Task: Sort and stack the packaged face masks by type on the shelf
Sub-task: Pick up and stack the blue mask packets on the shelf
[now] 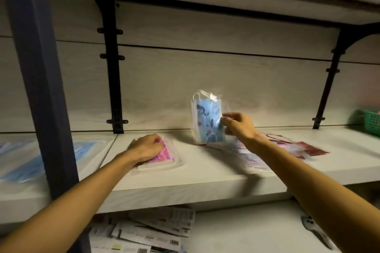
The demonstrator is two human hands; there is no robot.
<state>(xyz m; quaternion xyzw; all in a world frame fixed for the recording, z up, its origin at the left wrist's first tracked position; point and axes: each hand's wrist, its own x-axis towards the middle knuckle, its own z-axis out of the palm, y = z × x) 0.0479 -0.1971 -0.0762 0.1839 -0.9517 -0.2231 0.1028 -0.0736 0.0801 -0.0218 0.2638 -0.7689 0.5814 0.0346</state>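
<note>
My right hand (238, 127) pinches the side of a clear pack of blue patterned masks (206, 118) and holds it upright above the white shelf (205, 172). My left hand (146, 147) rests flat on a pack of pink masks (164, 155) that lies on a low stack at the shelf's left middle. Under my right forearm lies a loose pile of mask packs (255, 161), and dark red packs (304, 148) lie behind it.
Plain blue mask packs (24, 162) lie on the left shelf section, beyond a dark upright post (41, 88). A green basket (370, 122) stands at the far right. Black brackets hold the back panel. Printed cartons (148, 232) lie on the shelf below.
</note>
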